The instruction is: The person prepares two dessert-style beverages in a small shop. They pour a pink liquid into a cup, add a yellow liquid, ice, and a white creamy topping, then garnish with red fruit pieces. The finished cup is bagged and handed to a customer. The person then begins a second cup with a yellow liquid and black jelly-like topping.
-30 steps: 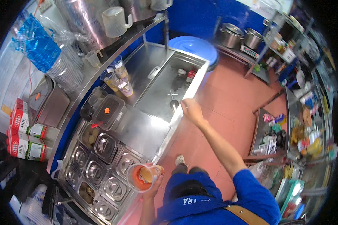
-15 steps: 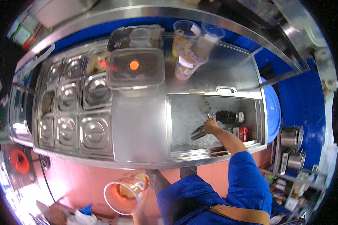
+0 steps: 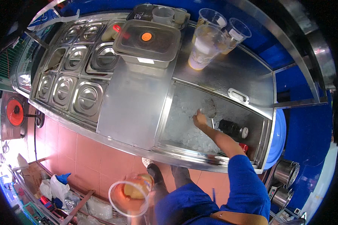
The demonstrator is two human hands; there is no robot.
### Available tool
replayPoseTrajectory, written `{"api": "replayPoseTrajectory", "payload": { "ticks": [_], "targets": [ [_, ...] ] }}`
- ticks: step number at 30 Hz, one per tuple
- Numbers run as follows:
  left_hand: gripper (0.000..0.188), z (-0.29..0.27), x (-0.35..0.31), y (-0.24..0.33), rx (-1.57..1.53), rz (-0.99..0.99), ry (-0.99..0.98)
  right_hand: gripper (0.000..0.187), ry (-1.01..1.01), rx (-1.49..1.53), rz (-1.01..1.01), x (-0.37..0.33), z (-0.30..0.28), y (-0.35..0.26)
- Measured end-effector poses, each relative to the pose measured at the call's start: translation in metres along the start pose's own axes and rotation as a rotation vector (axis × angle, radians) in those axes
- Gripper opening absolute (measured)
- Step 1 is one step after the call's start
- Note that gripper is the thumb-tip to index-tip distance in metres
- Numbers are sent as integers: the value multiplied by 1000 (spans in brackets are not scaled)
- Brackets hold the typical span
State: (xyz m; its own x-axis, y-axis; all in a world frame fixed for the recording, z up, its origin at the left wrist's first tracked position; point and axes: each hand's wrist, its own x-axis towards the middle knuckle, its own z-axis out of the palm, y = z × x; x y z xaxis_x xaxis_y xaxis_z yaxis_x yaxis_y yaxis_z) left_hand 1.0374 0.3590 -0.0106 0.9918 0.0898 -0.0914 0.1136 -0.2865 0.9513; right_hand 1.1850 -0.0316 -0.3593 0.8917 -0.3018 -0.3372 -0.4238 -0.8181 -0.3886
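Head view: steel counter [image 3: 133, 103]; reddish floor tiles [image 3: 88, 150]; right hand [image 3: 200, 120] at ice [image 3: 181, 122].

I count one held cup [image 3: 130, 195], three standing cups [image 3: 203, 52], one dark bottle [image 3: 231, 128], two pots [image 3: 286, 174].

The clear cup [image 3: 130, 198] is showing orange-red along its inside, paling toward yellow-orange on one side. The ice [image 3: 189, 137] is gleaming whitish grey against the silver desk [image 3: 133, 101]. An orange disc [image 3: 146, 36] is standing out on the grey lidded box [image 3: 152, 48]. The sleeve [image 3: 248, 183] is showing plain blue, the strap [image 3: 242, 218] tan, and the tiled floor [image 3: 87, 150] is spreading a salmon-pink grid.
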Motion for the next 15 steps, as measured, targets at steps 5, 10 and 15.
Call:
{"api": "replayPoseTrajectory", "payload": {
  "ticks": [5, 10, 15],
  "targets": [
    [88, 52, 56, 19, -471, -121, -194, 32, -160, 78, -188, -62, -128, -3],
    [80, 113, 115, 55, 61, 177, -184, 29, -70, 61, -308, -128, -296, -36],
    [79, 153, 141, 56, 9, 174, -315, 38, 16, -270, -273, -172, -427, -116]
  ]
}}
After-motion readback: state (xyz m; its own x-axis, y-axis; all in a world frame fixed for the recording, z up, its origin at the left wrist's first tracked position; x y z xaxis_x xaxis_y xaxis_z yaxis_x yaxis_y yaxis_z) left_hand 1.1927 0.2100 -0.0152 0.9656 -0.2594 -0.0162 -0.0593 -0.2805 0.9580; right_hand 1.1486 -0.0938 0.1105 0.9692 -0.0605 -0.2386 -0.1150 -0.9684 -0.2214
